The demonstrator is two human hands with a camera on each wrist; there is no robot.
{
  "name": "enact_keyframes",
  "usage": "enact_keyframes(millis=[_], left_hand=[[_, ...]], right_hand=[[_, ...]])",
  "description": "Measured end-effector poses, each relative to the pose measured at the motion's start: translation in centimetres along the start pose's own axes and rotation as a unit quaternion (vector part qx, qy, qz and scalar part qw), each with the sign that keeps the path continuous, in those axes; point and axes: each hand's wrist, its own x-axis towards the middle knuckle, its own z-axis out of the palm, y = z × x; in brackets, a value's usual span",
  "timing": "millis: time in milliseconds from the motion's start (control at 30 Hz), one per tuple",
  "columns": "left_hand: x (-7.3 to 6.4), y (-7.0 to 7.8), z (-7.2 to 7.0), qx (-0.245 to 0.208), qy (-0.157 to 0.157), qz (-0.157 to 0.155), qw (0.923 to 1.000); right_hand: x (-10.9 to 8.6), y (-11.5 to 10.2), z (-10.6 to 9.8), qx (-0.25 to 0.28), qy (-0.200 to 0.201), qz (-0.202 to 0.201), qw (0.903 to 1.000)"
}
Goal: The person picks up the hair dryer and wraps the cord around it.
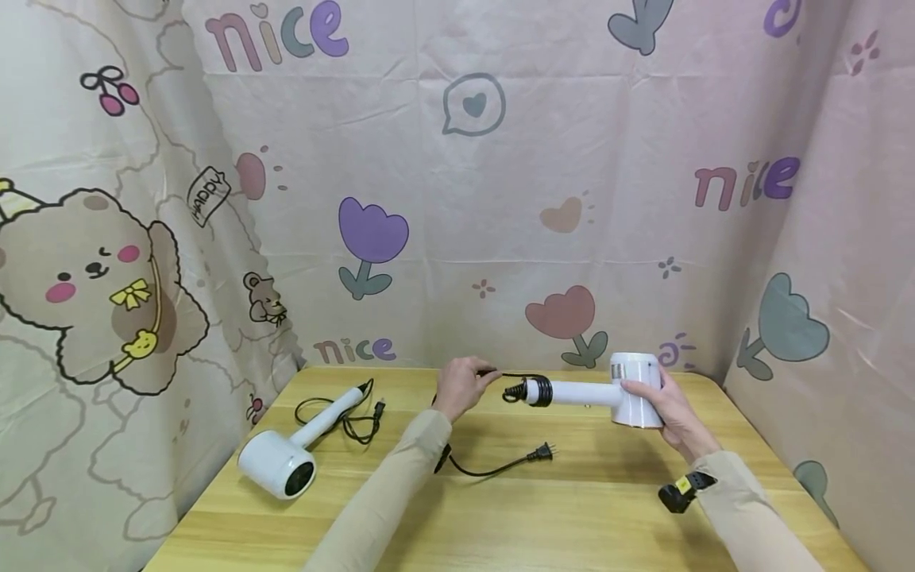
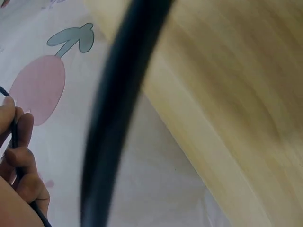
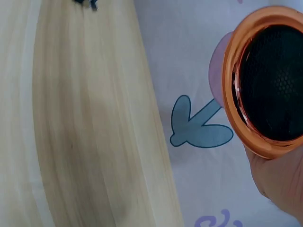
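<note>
Gripping the white hair dryer (image 1: 632, 409) by its barrel, my right hand (image 1: 675, 413) holds it above the wooden table (image 1: 608, 516), handle (image 1: 584, 393) pointing left. My left hand (image 1: 460, 389) pinches the black power cord (image 1: 545, 391), looped around the handle's end; a second hair dryer (image 1: 270, 461) lies at the table's left.

Pale wood-grain table (image 1: 600, 508) — towards its left edge, a white hair dryer (image 1: 268, 461) lies, black cord (image 1: 364, 442) loosely looped alongside.
</note>
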Motion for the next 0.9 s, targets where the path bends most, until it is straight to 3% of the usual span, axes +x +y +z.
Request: enact_keyframes(millis=[233,400,633,900], left_hand=[[-0.5,0.1,0.7,0.017,-0.017,0.015,0.9996],[-0.9,0.6,1.1,0.030,-0.019,0.045,0.9984],[-1.4,1.9,1.8,0.077,0.012,0.134,0.9878],[-1.1,3.2,1.1,0.090,0.003,0.148,0.9850]], right_hand=[[0.2,-0.3,0.5,0.088,0.048,0.012,0.9949],[0.5,-0.7,1.1,0.133,0.101,0.060,0.9841],[0.8,-0.6,2.2,0.101,0.203,0.117,0.9669],[1.3,-0.5,3.2,0.034,0.271,0.075,0.9590]])
